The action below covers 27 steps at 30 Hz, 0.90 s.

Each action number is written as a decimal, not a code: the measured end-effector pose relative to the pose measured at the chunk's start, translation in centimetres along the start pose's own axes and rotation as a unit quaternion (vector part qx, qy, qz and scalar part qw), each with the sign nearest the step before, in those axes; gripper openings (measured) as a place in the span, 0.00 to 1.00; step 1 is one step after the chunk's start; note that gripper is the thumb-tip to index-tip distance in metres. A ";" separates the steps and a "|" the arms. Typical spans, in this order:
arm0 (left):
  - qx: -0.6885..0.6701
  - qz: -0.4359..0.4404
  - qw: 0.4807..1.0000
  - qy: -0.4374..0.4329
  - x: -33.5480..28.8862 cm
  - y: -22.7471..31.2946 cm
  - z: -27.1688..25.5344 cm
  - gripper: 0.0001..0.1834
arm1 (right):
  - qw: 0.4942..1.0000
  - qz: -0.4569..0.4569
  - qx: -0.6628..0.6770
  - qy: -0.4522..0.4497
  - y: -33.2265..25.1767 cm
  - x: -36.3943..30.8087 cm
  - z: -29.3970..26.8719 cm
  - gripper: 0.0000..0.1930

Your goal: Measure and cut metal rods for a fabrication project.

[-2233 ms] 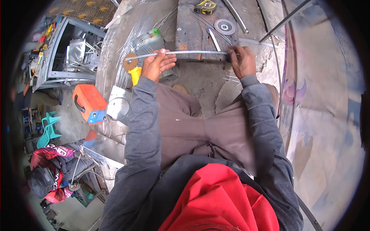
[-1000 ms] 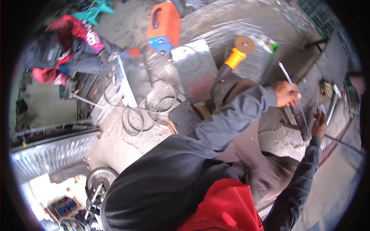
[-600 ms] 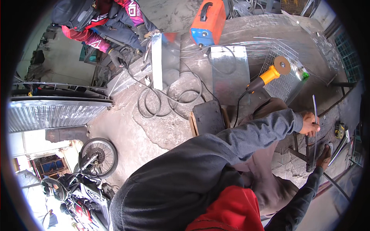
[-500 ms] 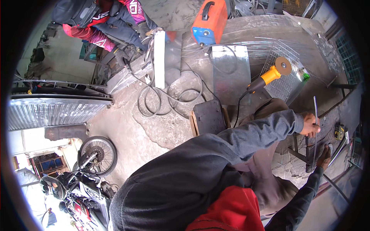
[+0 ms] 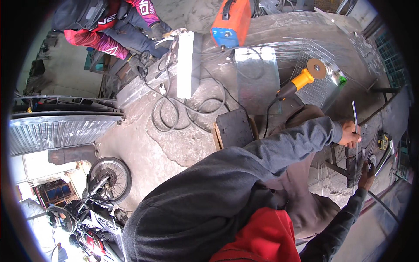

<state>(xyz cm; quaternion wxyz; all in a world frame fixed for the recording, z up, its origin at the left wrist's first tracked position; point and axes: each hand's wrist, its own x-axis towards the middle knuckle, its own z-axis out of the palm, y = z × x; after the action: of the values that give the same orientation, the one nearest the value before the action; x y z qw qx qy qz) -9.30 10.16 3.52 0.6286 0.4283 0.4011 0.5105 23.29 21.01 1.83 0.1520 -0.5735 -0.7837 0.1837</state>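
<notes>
A thin, straight metal rod (image 5: 354, 112) stands out above my left hand (image 5: 349, 133), whose fingers are closed around it. The rod runs down along a dark bench toward my right hand (image 5: 366, 175). That hand is at the rod's lower end with its fingers curled, partly in shadow; what they grip is hard to make out. A small round greyish thing (image 5: 372, 159) shows at its fingertips. Just beyond lies a yellow and black tape measure (image 5: 383, 141), with pale metal strips (image 5: 386, 158) beside it.
An angle grinder (image 5: 301, 80) lies by a wire mesh basket (image 5: 321, 59) and a sheet of metal (image 5: 257, 94). An orange and blue welding machine (image 5: 231, 26) stands behind. Cables (image 5: 192, 114) loop over the floor. A gloved co-worker (image 5: 118, 32) handles a metal piece (image 5: 185, 65). A motorcycle (image 5: 94, 214) stands left.
The whole view has shifted slightly. My left hand keeps its hold on the rod, and my right hand stays near its lower end. The co-worker's hands have moved slightly.
</notes>
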 end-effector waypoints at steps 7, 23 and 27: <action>-0.009 0.003 1.000 -0.009 0.0 0.1 0.6 0.15 | 0.979 0.001 0.201 0.032 -8.4 -9.8 1.7 0.24; 0.082 0.014 0.995 -0.052 -2.6 2.2 1.4 0.22 | 0.963 -0.001 0.246 0.114 -7.2 -11.1 3.5 0.14; 0.089 0.031 0.995 -0.026 -2.9 2.4 1.3 0.22 | 0.961 0.023 0.253 0.112 -6.7 -11.0 3.9 0.14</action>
<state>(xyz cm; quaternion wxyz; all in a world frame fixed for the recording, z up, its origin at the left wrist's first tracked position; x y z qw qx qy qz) -9.24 7.40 6.44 0.5821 0.5080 0.4150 0.4804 19.17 8.22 1.20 0.3748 -0.5510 -0.6762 0.3140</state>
